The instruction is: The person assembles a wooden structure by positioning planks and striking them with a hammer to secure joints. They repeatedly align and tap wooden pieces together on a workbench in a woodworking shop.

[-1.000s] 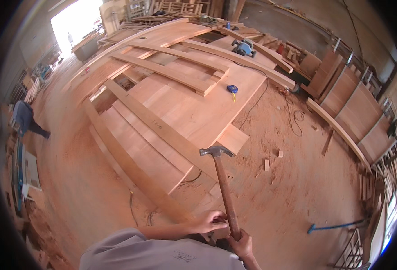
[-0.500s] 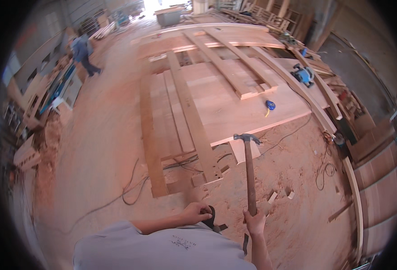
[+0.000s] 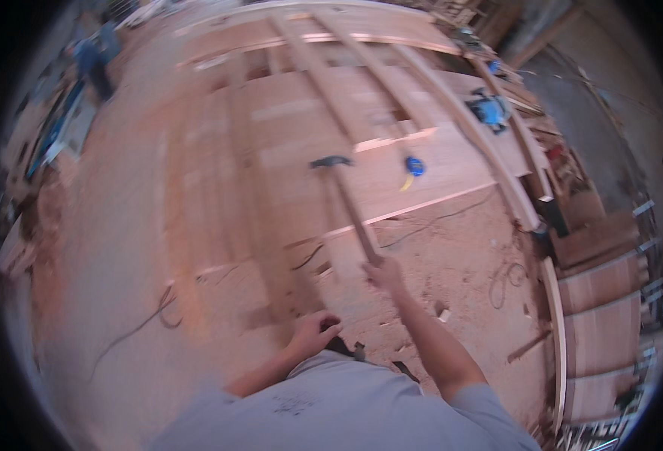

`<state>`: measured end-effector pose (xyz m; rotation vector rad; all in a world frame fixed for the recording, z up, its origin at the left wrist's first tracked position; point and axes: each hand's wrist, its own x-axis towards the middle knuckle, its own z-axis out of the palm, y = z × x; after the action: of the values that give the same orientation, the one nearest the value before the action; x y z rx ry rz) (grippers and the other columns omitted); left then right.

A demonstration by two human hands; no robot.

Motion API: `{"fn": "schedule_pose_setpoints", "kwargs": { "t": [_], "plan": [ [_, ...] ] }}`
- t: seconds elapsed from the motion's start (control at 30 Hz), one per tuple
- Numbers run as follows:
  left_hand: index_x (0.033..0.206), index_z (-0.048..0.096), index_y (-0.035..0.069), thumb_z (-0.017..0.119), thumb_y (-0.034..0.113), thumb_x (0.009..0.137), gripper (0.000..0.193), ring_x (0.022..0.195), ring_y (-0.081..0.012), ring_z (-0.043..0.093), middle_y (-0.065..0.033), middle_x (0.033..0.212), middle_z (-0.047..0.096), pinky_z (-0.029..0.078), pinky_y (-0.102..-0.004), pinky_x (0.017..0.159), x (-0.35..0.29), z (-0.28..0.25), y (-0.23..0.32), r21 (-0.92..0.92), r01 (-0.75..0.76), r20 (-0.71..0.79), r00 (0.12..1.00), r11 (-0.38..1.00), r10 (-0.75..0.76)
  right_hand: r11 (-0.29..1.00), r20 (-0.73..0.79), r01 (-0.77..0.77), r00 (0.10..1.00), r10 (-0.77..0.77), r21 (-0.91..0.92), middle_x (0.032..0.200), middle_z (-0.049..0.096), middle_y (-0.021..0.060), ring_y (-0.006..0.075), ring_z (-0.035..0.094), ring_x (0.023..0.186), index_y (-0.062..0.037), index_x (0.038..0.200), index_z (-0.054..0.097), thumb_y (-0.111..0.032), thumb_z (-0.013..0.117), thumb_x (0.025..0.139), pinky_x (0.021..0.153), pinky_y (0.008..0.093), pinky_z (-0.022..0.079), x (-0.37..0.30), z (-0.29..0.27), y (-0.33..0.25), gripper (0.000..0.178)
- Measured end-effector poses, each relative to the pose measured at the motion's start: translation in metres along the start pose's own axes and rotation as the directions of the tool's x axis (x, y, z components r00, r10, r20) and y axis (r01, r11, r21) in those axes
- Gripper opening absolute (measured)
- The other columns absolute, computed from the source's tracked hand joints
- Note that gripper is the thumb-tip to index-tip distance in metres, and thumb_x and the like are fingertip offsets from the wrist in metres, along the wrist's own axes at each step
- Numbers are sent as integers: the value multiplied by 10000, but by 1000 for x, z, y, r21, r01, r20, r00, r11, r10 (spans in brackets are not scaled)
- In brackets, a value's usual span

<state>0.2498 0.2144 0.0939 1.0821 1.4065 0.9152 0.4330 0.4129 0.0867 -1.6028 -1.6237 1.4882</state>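
Observation:
My right hand (image 3: 385,275) grips the lower end of the wooden handle of a claw hammer (image 3: 355,218). The hammer's dark head is raised over the front part of a wide, pale wooden panel (image 3: 452,161). My left hand (image 3: 316,331) is in front of my waist with its fingers curled together; whatever they may hold is too small or hidden. Close to it is the near end of a long plank (image 3: 275,259), blurred by motion. A dark pouch-like thing (image 3: 339,346) shows at my waist beside the left hand.
A blue tape measure (image 3: 415,167) with its yellow tape out lies on the panel. Several long boards (image 3: 380,79) cross it. A blue power tool (image 3: 489,110) sits at the right. Cables (image 3: 132,337) trail over the dusty floor. Another person (image 3: 93,69) is at the far left.
My right hand has moved up and left with the hammer, and its head is now over the panel. The left hand has risen away from the dark pouch-like thing. The view has shifted.

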Motion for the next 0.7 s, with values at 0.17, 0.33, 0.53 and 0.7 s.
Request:
{"fn": "schedule_pose_setpoints", "kwargs": {
  "t": [0.17, 0.33, 0.53, 0.7],
  "plan": [
    [1045, 716, -24, 717, 135, 900, 215, 810, -182, 719, -118, 872, 752, 571, -318, 767, 24, -2, 7, 34, 79, -62, 995, 996, -77, 992, 78, 19, 997, -29, 128, 643, 594, 38, 130, 582, 505, -2, 869, 633, -262, 753, 885, 443, 294, 480, 105, 34, -23, 287],
    [1014, 702, -46, 715, 92, 894, 184, 809, -162, 716, -123, 880, 747, 574, -303, 764, 50, 4, 28, -65, 164, -91, 981, 984, -170, 919, 33, 271, 962, -273, -287, 858, 689, 153, 266, 686, 708, 39, 1001, 630, -325, 717, 911, 646, 392, 565, 147, 27, -23, 386],
    [1034, 695, -62, 705, 93, 911, 198, 817, -170, 723, -133, 909, 752, 581, -307, 754, 108, 38, 56, -48, 118, -153, 980, 992, -124, 827, 213, 389, 920, -329, -406, 1101, 712, 200, 359, 684, 1047, -85, 1196, 669, -321, 676, 909, 908, 441, 547, 119, -103, -34, 372],
    [1032, 698, -65, 711, 106, 913, 208, 840, -170, 724, -139, 928, 758, 578, -310, 796, 189, 92, 90, -50, 140, -160, 976, 989, -146, 811, -268, 150, 897, -353, -566, 1244, 657, 195, 376, 608, 1180, -57, 1276, 625, -339, 792, 843, 1047, 444, 471, 211, -377, 115, 543]
  ]
}}
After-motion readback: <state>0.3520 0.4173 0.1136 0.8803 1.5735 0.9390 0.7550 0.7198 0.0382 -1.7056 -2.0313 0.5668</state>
